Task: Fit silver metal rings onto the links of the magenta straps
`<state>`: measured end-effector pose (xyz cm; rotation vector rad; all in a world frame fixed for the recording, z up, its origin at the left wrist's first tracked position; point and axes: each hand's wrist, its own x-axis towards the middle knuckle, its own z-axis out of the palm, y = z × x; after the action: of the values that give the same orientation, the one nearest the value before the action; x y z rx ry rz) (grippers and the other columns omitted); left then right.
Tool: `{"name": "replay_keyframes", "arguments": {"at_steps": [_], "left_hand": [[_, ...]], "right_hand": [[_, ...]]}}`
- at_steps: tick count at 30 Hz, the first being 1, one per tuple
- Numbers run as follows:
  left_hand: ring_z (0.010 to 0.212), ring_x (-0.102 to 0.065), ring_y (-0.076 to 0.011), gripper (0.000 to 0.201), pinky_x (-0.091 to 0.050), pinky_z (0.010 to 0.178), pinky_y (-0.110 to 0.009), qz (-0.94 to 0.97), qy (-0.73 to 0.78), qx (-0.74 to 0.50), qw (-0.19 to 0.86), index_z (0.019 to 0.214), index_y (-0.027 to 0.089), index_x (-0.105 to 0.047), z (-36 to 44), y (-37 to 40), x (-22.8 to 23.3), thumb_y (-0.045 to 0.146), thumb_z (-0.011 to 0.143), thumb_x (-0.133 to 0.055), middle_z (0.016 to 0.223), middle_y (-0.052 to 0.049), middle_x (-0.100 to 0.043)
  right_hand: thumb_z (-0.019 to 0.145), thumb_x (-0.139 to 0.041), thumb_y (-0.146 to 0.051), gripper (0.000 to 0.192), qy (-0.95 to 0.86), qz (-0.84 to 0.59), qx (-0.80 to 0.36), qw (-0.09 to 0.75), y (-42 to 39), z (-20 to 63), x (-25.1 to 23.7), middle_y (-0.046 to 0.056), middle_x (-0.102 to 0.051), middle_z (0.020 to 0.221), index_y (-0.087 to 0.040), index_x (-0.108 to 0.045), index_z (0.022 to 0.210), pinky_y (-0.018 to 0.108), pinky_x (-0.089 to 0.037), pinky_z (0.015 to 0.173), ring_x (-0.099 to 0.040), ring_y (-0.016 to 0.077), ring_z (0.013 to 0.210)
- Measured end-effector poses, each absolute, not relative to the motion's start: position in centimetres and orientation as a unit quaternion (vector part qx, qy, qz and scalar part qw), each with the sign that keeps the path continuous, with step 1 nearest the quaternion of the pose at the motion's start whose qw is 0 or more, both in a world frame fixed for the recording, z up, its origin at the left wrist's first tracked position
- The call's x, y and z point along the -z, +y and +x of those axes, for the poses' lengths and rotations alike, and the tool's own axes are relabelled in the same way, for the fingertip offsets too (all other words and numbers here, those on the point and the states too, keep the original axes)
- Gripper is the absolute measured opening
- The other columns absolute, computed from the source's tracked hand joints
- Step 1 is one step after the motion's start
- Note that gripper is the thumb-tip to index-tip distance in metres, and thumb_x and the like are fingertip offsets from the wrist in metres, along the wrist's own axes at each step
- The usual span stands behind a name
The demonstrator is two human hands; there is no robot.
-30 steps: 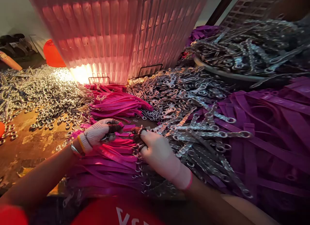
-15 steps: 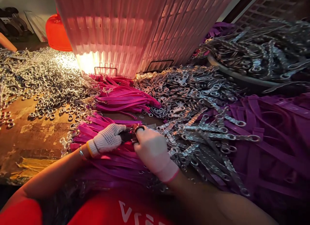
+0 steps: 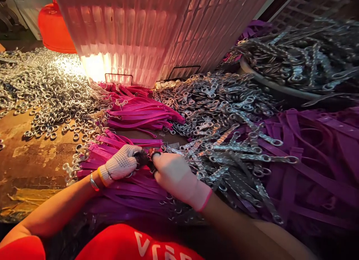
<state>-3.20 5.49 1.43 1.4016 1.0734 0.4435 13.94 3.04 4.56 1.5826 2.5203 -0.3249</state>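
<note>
Both gloved hands, left hand (image 3: 121, 165) and right hand (image 3: 174, 175), are pinching 1 metal ring (image 3: 155, 155) together above the magenta straps (image 3: 131, 189), bracing it near the tabletop's (image 3: 33, 170) front edge.

Your gloved left hand (image 3: 121, 165) and right hand (image 3: 175, 176) meet at lower centre, fingertips pinching a small metal ring (image 3: 155, 154) over magenta straps (image 3: 131, 191). Loose rings (image 3: 50, 95) upper left, metal links (image 3: 224, 140) centre right, pink basket (image 3: 157, 32) top.

A workshop: heaped metal rings (image 3: 47, 92), purple straps (image 3: 322, 159), worn bench (image 3: 30, 170)
</note>
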Motion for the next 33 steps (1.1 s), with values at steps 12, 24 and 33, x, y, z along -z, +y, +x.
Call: {"name": "replay_keyframes", "arguments": {"at_steps": [12,24,33], "left_hand": [[0.04,-0.04,-0.0051,0.038,-0.028,0.037,-0.015,0.578,0.462,-0.115,0.662,0.115,0.013,-0.069,-3.3,6.3,-2.7,0.021,0.082,-0.054,0.063,0.001,-0.058],[0.044,-0.049,-0.0069,0.059,-0.033,0.036,-0.016,0.445,0.424,-0.171,0.77,0.139,0.017,-0.047,-1.0,4.1,-5.2,0.022,0.081,-0.057,0.084,-0.005,-0.068],[0.048,-0.049,-0.0083,0.01,-0.04,0.045,-0.018,0.504,0.405,-0.186,0.74,0.084,0.015,-0.062,0.1,3.6,-3.5,0.017,0.074,-0.059,0.062,0.0,-0.059]], "right_hand": [[0.085,-0.052,-0.014,0.023,0.828,0.544,0.11,0.077,5.0,21.5,-5.8,0.013,-0.07,0.105,-0.015,-0.073,0.096,0.034,-0.041,0.083,-0.061,0.0248,0.097],[0.072,-0.044,0.0,0.038,0.816,0.484,0.214,-0.233,5.5,25.4,-3.4,0.01,-0.068,0.1,-0.018,-0.064,0.098,0.035,-0.05,0.086,-0.063,0.0219,0.094],[0.068,-0.046,0.0,0.043,0.803,0.417,0.292,-0.31,2.5,17.5,-5.2,0.006,-0.072,0.093,-0.02,-0.068,0.1,0.029,-0.051,0.078,-0.065,0.0188,0.086]]}}
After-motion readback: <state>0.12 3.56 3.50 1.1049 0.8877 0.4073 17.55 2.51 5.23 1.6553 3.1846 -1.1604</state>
